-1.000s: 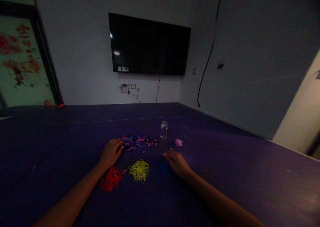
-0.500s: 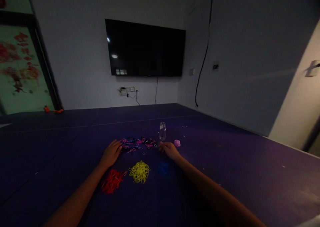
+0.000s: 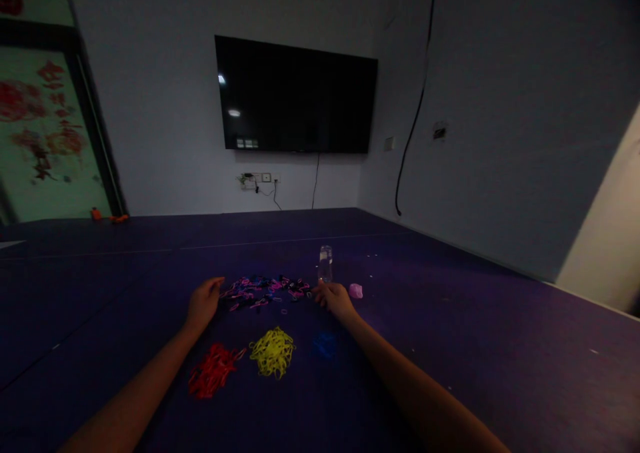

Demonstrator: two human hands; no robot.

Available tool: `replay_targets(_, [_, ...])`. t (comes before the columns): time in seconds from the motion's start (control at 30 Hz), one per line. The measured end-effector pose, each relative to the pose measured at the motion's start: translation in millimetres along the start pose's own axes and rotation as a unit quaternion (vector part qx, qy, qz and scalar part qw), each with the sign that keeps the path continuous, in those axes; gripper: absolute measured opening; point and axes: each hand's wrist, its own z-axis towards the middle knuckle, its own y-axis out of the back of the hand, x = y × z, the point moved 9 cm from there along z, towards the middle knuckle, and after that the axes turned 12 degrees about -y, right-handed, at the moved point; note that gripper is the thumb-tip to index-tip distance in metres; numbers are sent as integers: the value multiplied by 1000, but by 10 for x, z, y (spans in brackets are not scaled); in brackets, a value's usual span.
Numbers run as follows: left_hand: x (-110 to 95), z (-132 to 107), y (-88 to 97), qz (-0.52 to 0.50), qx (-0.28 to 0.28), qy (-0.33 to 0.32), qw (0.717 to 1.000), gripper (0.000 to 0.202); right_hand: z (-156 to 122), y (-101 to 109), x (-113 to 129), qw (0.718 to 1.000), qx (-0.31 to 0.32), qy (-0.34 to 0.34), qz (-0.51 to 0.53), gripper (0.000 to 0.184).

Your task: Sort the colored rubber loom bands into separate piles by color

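- The mixed pile of small rubber bands [image 3: 263,286], pink, black and blue, lies between the fingers of the two hands.
- The left hand [image 3: 201,304] has its fingers at the pile's left edge; whether they pinch a band, I cannot tell.
- The right hand [image 3: 336,300] has its fingers bent just beside the pile's right end; whether they grip anything is too dark to tell.
- One loose band [image 3: 284,311] lies between both sets of fingers, slightly nearer the person.
- Nearer the person than the left fingers sits the red pile [image 3: 214,372]; the yellow pile [image 3: 273,353] lies between the hands, and the blue pile [image 3: 325,344] below the right fingers.
- Just beyond the right fingers stands a clear container [image 3: 325,263]; a pink lump [image 3: 355,291] lies to their right.
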Motion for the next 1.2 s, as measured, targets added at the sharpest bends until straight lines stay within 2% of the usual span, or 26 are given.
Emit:
replay_targets(0.1, [37,-15,42,0,-22,21,1000,30,-28,-6,57,999,-13,24,-25,54])
replay_targets(0.17, [14,-15,31,3,-17,15,1000,28,-48,-8,93,998,-20,36,-37,53])
replay_targets(0.5, [-30,-27,-126,40,81,23,996,28,-64,-6,115,997,-20,34,-64,50])
replay_targets(0.73, [58,-74,-194,26,104,85,991,32,-59,-10,113,997,-24,43,-64,51])
replay_targets(1.2, [-30,-60,-224,21,109,43,993,32,-62,-9,96,997,-22,37,-62,50])
